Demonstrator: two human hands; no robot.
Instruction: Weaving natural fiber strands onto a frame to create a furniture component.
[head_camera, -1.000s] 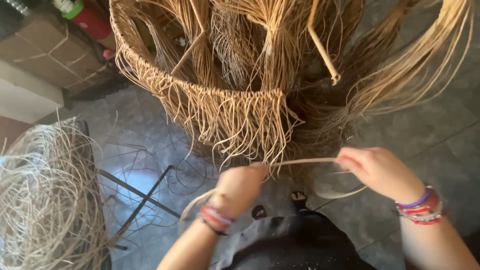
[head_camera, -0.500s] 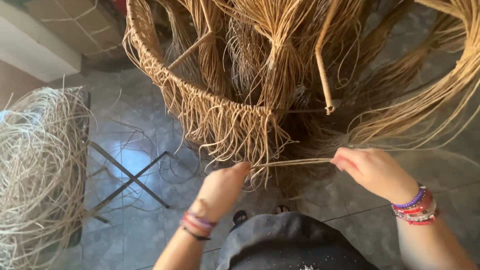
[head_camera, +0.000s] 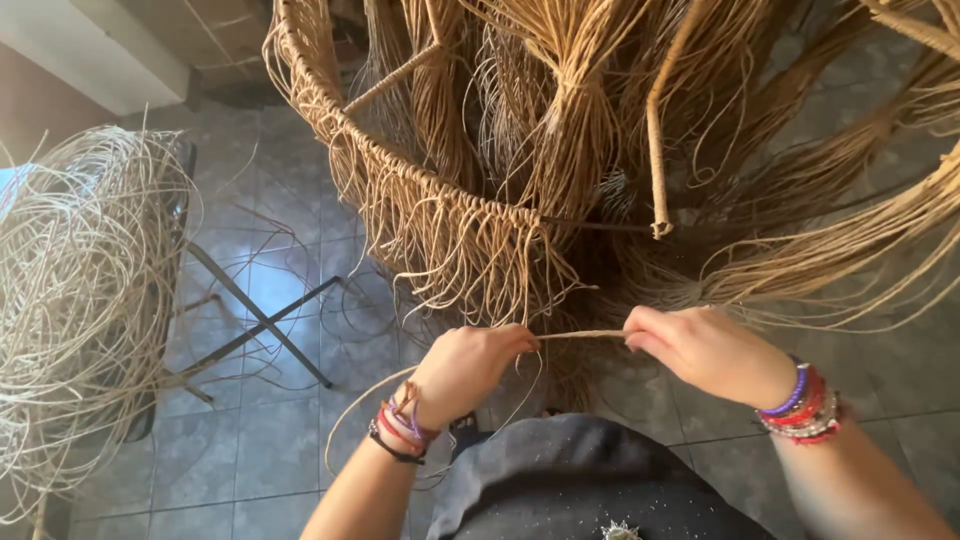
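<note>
A thin pale rattan strand (head_camera: 582, 335) is being held taut and level between the two hands, just below the fringed rim of a large woven rattan frame (head_camera: 420, 200). One end of the strand is being pinched by the closed fingers of the left hand (head_camera: 465, 368), and the other end is being gripped by the closed fingers of the right hand (head_camera: 700, 350); both hands are being kept clamped on it. Loose fibre ends are being left hanging from the frame's rim right above the strand. Beaded bracelets (head_camera: 800, 405) are being worn on the right wrist, and red and dark bands on the left. A tangled coil of pale cane (head_camera: 80, 300) is being carried on a metal stand (head_camera: 255, 320) at the left, well apart from the hands, over a grey tiled floor (head_camera: 280, 440).
</note>
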